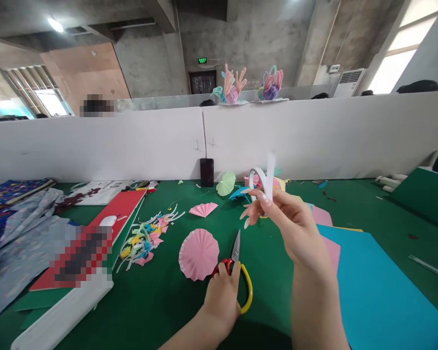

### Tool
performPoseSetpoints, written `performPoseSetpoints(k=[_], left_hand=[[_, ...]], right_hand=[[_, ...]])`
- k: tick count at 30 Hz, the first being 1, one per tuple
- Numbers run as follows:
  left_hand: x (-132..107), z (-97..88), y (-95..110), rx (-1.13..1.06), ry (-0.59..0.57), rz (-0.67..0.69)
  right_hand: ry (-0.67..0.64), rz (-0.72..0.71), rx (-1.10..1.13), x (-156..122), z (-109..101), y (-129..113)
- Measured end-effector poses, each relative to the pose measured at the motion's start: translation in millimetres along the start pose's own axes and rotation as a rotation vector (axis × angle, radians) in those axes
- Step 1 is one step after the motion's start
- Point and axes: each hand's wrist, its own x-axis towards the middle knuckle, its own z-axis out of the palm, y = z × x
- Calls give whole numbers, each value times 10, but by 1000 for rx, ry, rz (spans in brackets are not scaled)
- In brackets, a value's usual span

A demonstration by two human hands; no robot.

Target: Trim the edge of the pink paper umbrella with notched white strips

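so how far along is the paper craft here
Done: a pleated pink circle, a small pink fan and a green fan lie folded. In hand: the right hand pinches a white paper strip, and the left hand grips the scissors. Left: the blue sheet looks uncut.

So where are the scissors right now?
In the head view the scissors lie low in the middle on the green table, handles in the left hand, just right of the round pink paper fan.
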Motion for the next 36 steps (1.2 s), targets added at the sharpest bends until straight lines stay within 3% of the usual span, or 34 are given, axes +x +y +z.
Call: performPoseSetpoints(k=[7, 15, 18, 21, 24, 29, 34, 36], left_hand=[[25, -94, -44, -241, -76, 22], [-135, -140, -119, -872, -129, 144], [-184, -335, -121, -1062, -24, 195], [-213, -678, -166, -1413, 189, 266], [-212, -995, -252, -1693, 282, 229], [-217, -1213, -381, -1746, 322, 200], [-177, -1336, -521, -1850, 425, 225], [-149, -1395, -614, -1861, 366, 191]], right_hand=[[28, -21, 14, -41, -60, -32], [50, -27, -31, -65, -45, -40], [126, -34, -41, -93, -19, -54], [185, -39, -66, -119, 48, -68], [150, -4, -89, -140, 211, -56], [-108, 140, -29, -205, 574, 63], [-128, 267, -68, -257, 763, 214], [-186, 310, -73, -256, 849, 273]])
